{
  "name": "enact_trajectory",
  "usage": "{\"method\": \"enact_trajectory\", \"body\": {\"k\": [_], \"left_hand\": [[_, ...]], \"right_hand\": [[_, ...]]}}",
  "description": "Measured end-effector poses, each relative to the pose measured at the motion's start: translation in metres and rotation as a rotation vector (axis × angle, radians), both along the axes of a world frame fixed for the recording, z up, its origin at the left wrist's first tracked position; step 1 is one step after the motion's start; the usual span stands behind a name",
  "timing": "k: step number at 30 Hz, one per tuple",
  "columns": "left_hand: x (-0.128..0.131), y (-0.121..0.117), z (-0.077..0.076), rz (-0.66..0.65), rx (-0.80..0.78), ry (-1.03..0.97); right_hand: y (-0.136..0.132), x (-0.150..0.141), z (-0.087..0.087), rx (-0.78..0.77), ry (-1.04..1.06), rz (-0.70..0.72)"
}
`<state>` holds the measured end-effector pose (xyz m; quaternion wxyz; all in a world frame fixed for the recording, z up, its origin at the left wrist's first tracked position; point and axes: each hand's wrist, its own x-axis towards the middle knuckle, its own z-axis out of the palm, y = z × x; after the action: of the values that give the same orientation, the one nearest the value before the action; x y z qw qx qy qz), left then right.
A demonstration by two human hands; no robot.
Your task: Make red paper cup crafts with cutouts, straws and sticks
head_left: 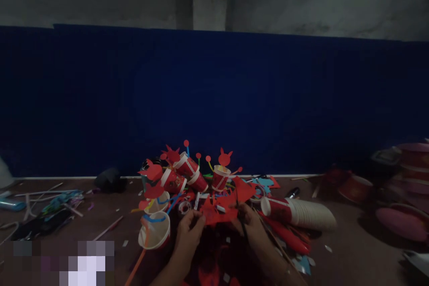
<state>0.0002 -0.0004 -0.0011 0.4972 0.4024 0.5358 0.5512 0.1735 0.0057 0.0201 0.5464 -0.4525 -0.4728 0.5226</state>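
Observation:
In the head view, my left hand (191, 228) is closed with the edge of a piece of red paper (214, 216) pinched between thumb and fingers. My right hand (250, 223) is closed around dark scissors (244, 229), beside the right part of that paper; the blades are hard to make out in the dim light. Just beyond the hands lie more red paper (244, 189), a roll of tape (184, 207) and a white marker-like stick (197, 200). Left of my left hand stands a paper cup (154, 234) with blue and orange strips attached.
Behind are red paper cups (221, 178) decorated with red paper heads and coloured stems. A stack of nested cups (311, 214) lies on its side at right. Colourful scraps and sticks (60, 201) litter the left side. A blue panel (214, 98) borders the table's back.

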Motion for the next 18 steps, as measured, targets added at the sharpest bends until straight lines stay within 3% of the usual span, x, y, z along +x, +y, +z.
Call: {"method": "enact_trajectory", "body": {"k": [2,4,9,11,14,18], "left_hand": [[0.001,0.001,0.0,-0.002,-0.039,-0.166],[0.002,0.0,0.002,0.023,-0.029,-0.291],[0.003,-0.006,0.01,0.082,-0.019,-0.451],[0.004,-0.008,0.012,0.092,-0.04,-0.476],[0.006,-0.01,0.009,0.035,-0.078,-0.444],[0.008,-0.012,0.005,-0.074,-0.081,-0.379]], "right_hand": [[-0.001,-0.002,0.001,0.023,0.02,-0.078],[-0.003,-0.003,0.003,-0.027,-0.02,-0.046],[-0.016,-0.007,0.008,-0.15,-0.17,0.456],[-0.02,-0.011,0.006,-0.216,-0.171,0.549],[-0.024,-0.017,0.001,-0.262,-0.193,0.555],[-0.03,-0.025,-0.001,-0.181,-0.129,0.458]]}}
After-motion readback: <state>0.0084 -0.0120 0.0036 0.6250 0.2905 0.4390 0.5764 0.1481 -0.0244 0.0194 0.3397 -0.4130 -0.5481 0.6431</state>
